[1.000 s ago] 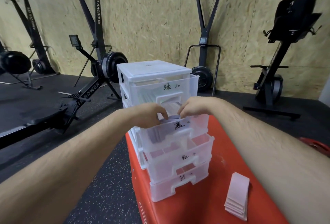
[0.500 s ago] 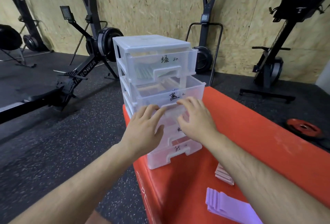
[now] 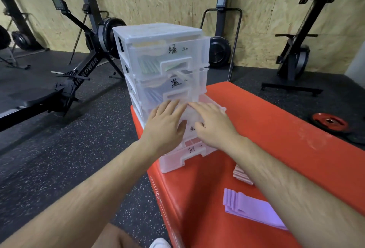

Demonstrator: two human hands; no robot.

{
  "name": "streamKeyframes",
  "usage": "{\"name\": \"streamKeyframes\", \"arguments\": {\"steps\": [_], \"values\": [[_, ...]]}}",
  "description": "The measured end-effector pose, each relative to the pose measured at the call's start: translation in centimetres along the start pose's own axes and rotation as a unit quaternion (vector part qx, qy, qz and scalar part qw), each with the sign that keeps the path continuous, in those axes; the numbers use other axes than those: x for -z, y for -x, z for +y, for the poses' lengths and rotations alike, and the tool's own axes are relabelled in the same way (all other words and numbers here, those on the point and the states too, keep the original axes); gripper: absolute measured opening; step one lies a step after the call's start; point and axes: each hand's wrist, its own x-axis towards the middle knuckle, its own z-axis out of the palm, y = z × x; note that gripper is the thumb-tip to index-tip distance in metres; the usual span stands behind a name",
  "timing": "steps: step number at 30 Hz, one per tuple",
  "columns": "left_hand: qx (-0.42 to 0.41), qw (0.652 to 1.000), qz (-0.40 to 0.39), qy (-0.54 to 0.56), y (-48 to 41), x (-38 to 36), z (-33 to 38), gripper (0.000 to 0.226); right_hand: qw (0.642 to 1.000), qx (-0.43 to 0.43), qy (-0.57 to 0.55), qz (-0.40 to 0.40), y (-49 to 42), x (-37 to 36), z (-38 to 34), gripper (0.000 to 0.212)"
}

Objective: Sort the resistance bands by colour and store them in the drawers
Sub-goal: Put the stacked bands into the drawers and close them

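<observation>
Left hand (image 3: pixel 165 127) and right hand (image 3: pixel 214 126) lie side by side, fingers spread flat on the front of the third drawer (image 3: pixel 192 118) of a clear plastic drawer unit (image 3: pixel 158 34) — gripping nothing. That drawer stands pulled out. Green bands show in the top drawer (image 3: pixel 167 58), blue ones in the second drawer (image 3: pixel 169 87). Unit sits on a red box (image 3: pixel 276 129); purple bands (image 3: pixel 250 209) and pink bands (image 3: pixel 242 175) lie on it, near the right forearm.
</observation>
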Motion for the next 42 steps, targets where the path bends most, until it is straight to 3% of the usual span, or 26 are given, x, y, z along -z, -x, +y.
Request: {"name": "streamKeyframes", "arguments": {"steps": [6,11,15,19,22,25,27,30,33,35,39,42], "values": [[-0.066,0.996,-0.037,0.049,2.7,-4.6,6.4,0.050,0.999,-0.043,-0.009,0.032,8.8,-0.7,6.5,0.056],[-0.152,0.982,-0.019,0.112,2.2,-8.4,12.4,0.040,0.974,-0.206,-0.085,-0.033,11.4,-1.2,13.8,0.037],[-0.093,0.967,-0.141,0.190,1.3,-11.6,15.7,0.043,0.955,-0.273,-0.047,-0.107,11.2,-1.9,17.8,0.038],[0.021,0.938,-0.268,0.217,0.7,-16.0,16.3,0.046,0.948,-0.295,-0.033,-0.114,10.6,-2.8,19.7,0.050],[0.042,0.930,-0.300,0.208,1.2,-18.1,16.5,0.035,0.939,-0.315,-0.031,-0.135,10.1,-3.9,20.4,0.059],[0.047,0.939,-0.284,0.186,1.5,-18.6,17.0,0.033,0.935,-0.321,-0.038,-0.144,9.3,-4.5,21.1,0.068],[0.077,0.931,-0.278,0.224,1.4,-19.1,17.2,0.042,0.935,-0.320,-0.049,-0.143,8.8,-4.1,21.2,0.062],[0.132,0.887,-0.298,0.329,1.1,-19.2,16.6,0.084,0.942,-0.288,-0.023,-0.169,8.5,-3.2,20.8,0.003],[0.174,0.805,-0.311,0.474,0.4,-18.0,16.4,0.109,0.950,-0.255,-0.045,-0.177,8.6,-1.6,19.9,0.017],[0.156,0.790,-0.297,0.513,-0.2,-17.0,16.0,0.097,0.962,-0.221,-0.075,-0.138,8.7,-0.1,19.0,0.021],[0.109,0.815,-0.259,0.507,-0.4,-13.8,14.6,0.043,0.968,-0.196,-0.157,-0.027,9.3,3.0,16.8,0.015],[0.107,0.814,-0.234,0.521,0.0,-10.3,13.6,0.023,0.965,-0.176,-0.189,0.033,10.0,5.1,14.8,0.011]]}}
